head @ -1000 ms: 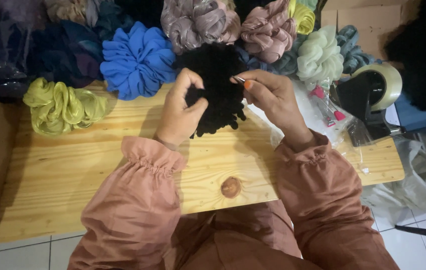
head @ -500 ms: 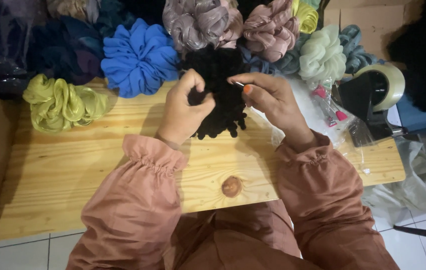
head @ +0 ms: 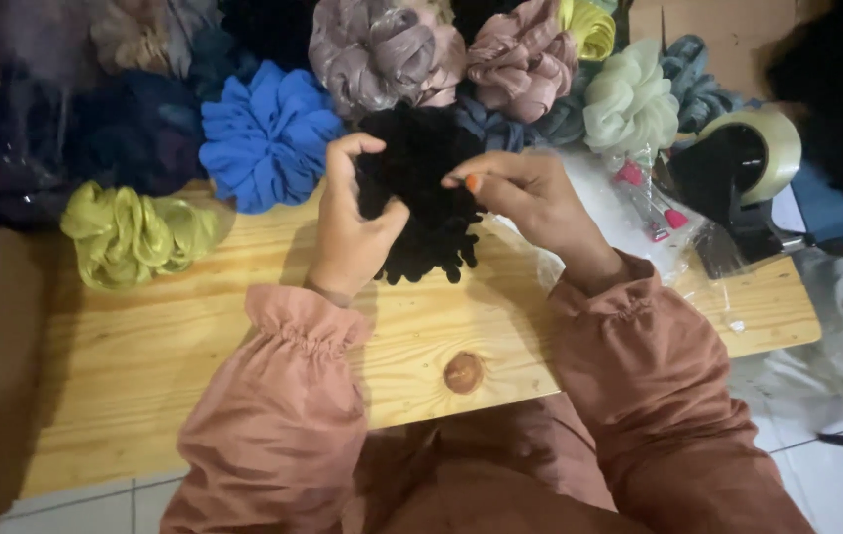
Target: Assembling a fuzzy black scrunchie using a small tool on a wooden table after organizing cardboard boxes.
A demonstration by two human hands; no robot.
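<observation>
Two hands work over one black scrunchie, held just above the far edge of a pale wooden table.

Head view, hands: the left hand curls around the left side of the black scrunchie, thumb and fingers pressed into the fabric. The right hand has thumb and forefinger pinched together at the scrunchie's upper right; whether something small sits between them cannot be told. Both arms wear dusty pink sleeves with gathered cuffs.

Head view, surroundings: a blue scrunchie lies just left of the black one; an olive-green scrunchie rests well apart at the left. Behind lie a mauve satin scrunchie, a pink scrunchie, a yellow scrunchie and a pale green scrunchie. A tape dispenser stands at the right, clear plastic bags beside it. A dark knot marks the table's near edge.
</observation>
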